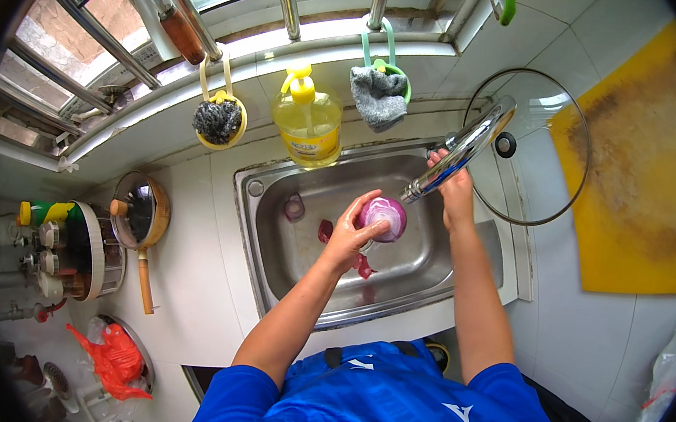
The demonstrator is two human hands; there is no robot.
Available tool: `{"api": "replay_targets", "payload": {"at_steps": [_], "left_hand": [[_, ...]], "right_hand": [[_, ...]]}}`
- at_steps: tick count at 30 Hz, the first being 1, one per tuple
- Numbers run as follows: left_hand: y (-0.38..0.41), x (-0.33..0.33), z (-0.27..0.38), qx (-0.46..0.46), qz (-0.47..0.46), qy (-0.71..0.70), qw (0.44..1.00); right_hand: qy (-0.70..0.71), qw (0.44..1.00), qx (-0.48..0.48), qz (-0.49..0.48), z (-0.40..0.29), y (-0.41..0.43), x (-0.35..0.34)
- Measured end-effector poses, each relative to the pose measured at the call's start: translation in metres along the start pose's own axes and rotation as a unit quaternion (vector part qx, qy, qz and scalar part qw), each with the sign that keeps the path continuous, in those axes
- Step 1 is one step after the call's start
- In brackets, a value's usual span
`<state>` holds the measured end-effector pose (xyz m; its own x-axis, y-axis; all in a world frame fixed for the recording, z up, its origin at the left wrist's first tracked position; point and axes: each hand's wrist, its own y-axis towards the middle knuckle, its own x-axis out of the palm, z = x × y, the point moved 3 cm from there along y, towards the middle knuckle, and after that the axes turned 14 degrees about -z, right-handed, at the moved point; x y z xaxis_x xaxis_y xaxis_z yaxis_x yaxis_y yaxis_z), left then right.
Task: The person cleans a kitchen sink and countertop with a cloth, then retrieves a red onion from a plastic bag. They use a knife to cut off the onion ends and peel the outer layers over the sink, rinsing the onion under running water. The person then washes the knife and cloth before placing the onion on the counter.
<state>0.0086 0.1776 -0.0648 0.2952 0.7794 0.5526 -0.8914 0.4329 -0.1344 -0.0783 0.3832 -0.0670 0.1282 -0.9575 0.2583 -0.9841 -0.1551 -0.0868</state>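
My left hand grips a peeled red onion above the stainless steel sink. Its thumb lies across the pale cut face. Beside the chrome faucet, my right hand is raised, its fingers partly hidden behind the spout; whether it grips the faucet is unclear. The spout's end points down near the onion, and no stream of water shows. In the basin lie a cut-off onion end and pieces of red onion skin, with another scrap of skin further left.
A yellow dish soap bottle stands behind the sink. A scouring pad and a grey cloth hang from window bars. Right are a glass lid and a yellow cutting board; left, a lidded pan and a red plastic bag.
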Motion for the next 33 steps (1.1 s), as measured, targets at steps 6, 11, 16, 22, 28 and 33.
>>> {"api": "replay_targets", "payload": {"at_steps": [6,11,16,22,28,33], "left_hand": [[-0.027,-0.018,0.005,0.007,0.081,0.093,0.992],[-0.066,-0.012,0.001,-0.049,0.069,0.171,0.982],[-0.116,-0.012,0.071,-0.032,-0.101,0.036,0.994],[-0.114,-0.077,0.015,-0.143,-0.01,0.326,0.935],[-0.132,-0.02,0.002,0.008,-0.091,0.293,0.952],[-0.137,-0.014,0.018,0.06,-0.022,0.24,0.969]], "right_hand": [[-0.224,0.966,0.014,-0.13,0.012,-0.081,0.084],[-0.437,0.886,-0.054,-0.146,0.015,-0.111,0.134],[0.192,0.931,0.191,-0.246,-0.009,-0.118,0.127],[-0.029,0.964,0.146,-0.219,0.023,-0.118,0.123],[0.053,0.976,0.2,-0.069,0.035,-0.157,0.134],[-0.09,0.948,0.2,-0.229,-0.029,-0.178,0.171]]}}
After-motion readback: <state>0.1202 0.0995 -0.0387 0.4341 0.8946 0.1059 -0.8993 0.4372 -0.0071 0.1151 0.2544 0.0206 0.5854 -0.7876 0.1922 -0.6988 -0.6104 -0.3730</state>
